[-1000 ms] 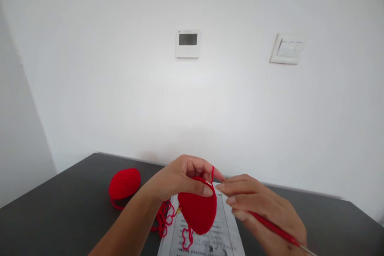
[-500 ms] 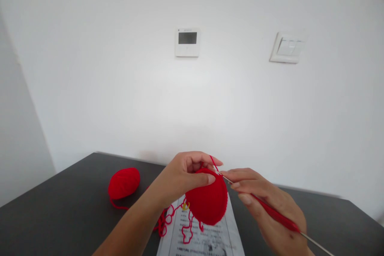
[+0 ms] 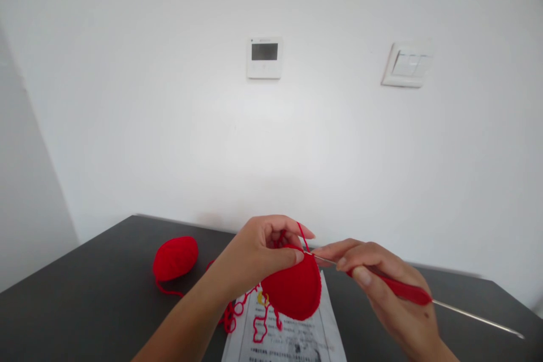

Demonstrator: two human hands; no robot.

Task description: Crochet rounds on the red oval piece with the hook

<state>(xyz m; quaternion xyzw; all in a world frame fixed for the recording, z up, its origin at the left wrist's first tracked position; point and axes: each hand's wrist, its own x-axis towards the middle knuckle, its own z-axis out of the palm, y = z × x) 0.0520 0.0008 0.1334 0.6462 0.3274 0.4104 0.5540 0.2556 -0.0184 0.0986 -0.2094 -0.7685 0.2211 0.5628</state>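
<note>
Pinched between the thumb and fingers of my left hand [image 3: 271, 246] is a round red crocheted piece [image 3: 294, 288], its flat face toward me. A strand of red yarn [image 3: 302, 236] runs from my left index finger down to the piece's top edge. My right hand [image 3: 388, 280] grips the red handle of a crochet hook [image 3: 401, 289], whose metal tip meets that edge beside my left thumb. A small yellow marker [image 3: 263, 298] hangs at the piece's lower left, near loose red yarn tails [image 3: 259, 329].
On the dark table [image 3: 106, 283] lies a red yarn ball [image 3: 176, 258] at the left. Printed paper [image 3: 288, 345] lies under the crocheted piece. A thermostat [image 3: 264, 58] and a light switch [image 3: 407, 65] are on the white wall behind.
My right hand has turned, so the hook lies flatter and its rear end points further right. The crocheted piece has shifted slightly, and the yarn tails below it have swung left.
</note>
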